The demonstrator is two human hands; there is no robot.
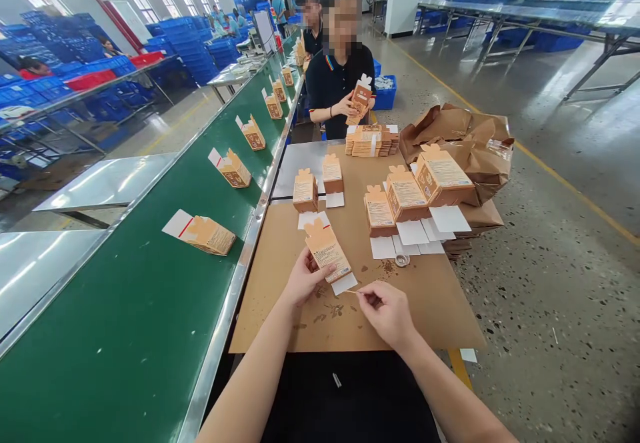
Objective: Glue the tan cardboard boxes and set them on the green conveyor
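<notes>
Right of the green belt [125, 336], the left hand [303, 276] holds a carton [327, 249], white flap [345, 284] out; the right hand [385, 309] pinches a thin stick [352, 291]. Belt cartons [220, 236] look done; desk cartons [406, 193] seem unfinished.

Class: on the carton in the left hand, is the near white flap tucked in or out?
Out: the white flap projects past the lower edge of the carton in the left hand.

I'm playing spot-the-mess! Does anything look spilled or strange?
Yes: dark patches mark the brown table covering near the left hand, standing out against the plainer surface. I can't tell whether they're spills or wear.
</notes>
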